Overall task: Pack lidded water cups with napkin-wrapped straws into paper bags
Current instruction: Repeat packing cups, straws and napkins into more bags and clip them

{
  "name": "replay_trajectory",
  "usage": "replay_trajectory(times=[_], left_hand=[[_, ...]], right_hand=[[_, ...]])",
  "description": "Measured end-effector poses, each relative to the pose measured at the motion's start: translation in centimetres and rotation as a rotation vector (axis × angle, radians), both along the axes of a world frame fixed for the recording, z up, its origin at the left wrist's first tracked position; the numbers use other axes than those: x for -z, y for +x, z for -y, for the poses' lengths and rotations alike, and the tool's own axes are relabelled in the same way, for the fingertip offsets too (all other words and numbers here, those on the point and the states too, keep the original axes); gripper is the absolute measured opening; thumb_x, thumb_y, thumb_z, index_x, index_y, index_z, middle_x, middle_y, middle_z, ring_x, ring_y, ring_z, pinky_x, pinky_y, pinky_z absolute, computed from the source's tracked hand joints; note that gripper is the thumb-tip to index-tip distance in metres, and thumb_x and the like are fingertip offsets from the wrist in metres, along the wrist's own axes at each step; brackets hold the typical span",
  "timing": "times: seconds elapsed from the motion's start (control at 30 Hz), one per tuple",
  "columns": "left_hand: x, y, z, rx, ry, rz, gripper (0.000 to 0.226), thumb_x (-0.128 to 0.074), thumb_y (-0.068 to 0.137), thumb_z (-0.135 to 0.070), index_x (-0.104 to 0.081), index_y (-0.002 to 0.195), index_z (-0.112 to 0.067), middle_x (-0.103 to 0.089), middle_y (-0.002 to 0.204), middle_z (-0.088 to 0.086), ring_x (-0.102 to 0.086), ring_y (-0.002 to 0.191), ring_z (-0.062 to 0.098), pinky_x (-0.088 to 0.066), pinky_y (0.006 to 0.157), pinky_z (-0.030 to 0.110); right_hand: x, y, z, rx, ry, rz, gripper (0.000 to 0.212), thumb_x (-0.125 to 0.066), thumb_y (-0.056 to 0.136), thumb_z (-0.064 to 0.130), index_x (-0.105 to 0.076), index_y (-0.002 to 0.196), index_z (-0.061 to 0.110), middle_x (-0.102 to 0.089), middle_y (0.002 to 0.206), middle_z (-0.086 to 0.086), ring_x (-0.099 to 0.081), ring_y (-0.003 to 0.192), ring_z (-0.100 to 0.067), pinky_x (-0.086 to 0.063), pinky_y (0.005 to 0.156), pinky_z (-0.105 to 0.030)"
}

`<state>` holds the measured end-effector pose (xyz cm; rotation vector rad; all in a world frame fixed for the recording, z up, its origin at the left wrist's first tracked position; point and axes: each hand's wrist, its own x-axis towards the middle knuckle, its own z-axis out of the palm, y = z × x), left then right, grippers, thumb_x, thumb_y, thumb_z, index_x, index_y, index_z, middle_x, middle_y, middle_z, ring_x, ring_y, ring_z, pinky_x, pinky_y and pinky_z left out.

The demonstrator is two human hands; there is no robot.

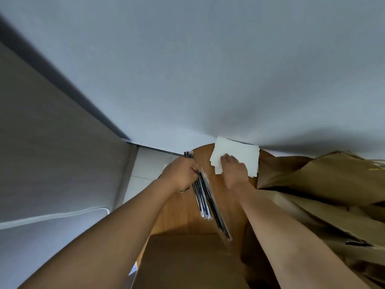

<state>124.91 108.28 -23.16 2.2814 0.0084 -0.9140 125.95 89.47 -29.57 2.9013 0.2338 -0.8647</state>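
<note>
On our round brown wooden table [183, 213] by the pale grey wall [208, 69], our left hand [179, 174] pinches clear-wrapped black straws [205, 197]; our right hand [234, 173] presses flat on white paper napkins [239, 153].

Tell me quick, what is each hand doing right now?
Left hand: fingers curled, pinching the wrapped black straws.
Right hand: open, fingers resting flat on the stack of white napkins.

Two bare forearms — no sleeves, no gloves
</note>
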Motion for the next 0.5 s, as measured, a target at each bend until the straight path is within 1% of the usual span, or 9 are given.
replay_trajectory(times=[0.07,0.13,0.23,0.33,0.43,0.5], left_hand=[[0.33,-0.05,0.05,-0.008,-0.005,-0.002,0.024,-0.056,0.09,-0.014,-0.063,0.113,-0.012,-0.061,0.116,0.007,-0.059,0.102,0.021,-0.049,0.084,0.029],[0.59,-0.15,0.1,-0.012,-0.005,0.006,0.023,-0.056,0.09,-0.013,-0.064,0.111,-0.011,-0.061,0.114,0.007,-0.06,0.098,0.021,-0.049,0.082,0.029],[0.94,-0.33,0.17,-0.002,0.006,0.016,0.02,-0.056,0.09,-0.014,-0.065,0.107,-0.01,-0.062,0.112,0.008,-0.059,0.098,0.021,-0.048,0.081,0.027],[1.04,-0.42,0.11,-0.017,-0.003,0.016,0.022,-0.056,0.09,-0.016,-0.064,0.11,-0.013,-0.06,0.115,0.007,-0.057,0.102,0.02,-0.045,0.081,0.025],[1.0,-0.53,0.03,-0.041,-0.017,0.01,0.023,-0.057,0.089,-0.017,-0.064,0.111,-0.013,-0.06,0.116,0.006,-0.058,0.102,0.02,-0.046,0.082,0.026],[1.04,-0.65,0.03,-0.058,-0.022,0.004,0.023,-0.058,0.089,-0.018,-0.064,0.111,-0.014,-0.06,0.114,0.006,-0.058,0.101,0.02,-0.048,0.084,0.027]], right_hand=[[0.26,0.12,0.09,-0.044,-0.019,0.03,0.045,-0.047,0.091,0.003,-0.037,0.135,0.009,-0.041,0.138,-0.008,-0.044,0.122,-0.025,-0.04,0.088,-0.034],[0.45,0.33,-0.06,-0.043,-0.019,0.048,0.04,-0.045,0.091,0.002,-0.042,0.13,0.008,-0.047,0.13,-0.009,-0.049,0.114,-0.026,-0.04,0.084,-0.034],[0.53,0.6,-0.57,-0.03,-0.021,0.048,0.037,-0.043,0.091,0.0,-0.045,0.127,0.007,-0.049,0.125,-0.01,-0.052,0.11,-0.027,-0.04,0.081,-0.033],[0.61,0.76,-0.54,-0.014,0.004,0.054,0.032,-0.043,0.092,-0.001,-0.05,0.122,0.006,-0.05,0.122,-0.011,-0.052,0.107,-0.027,-0.04,0.076,-0.032],[0.81,0.93,-0.15,0.064,0.087,0.104,0.025,-0.041,0.093,0.0,-0.058,0.112,0.003,-0.053,0.117,-0.013,-0.053,0.104,-0.029,-0.037,0.071,-0.029],[0.52,0.92,0.16,0.109,0.17,0.172,0.025,-0.04,0.097,0.007,-0.062,0.107,0.002,-0.057,0.115,-0.014,-0.054,0.102,-0.029,-0.036,0.07,-0.028]])
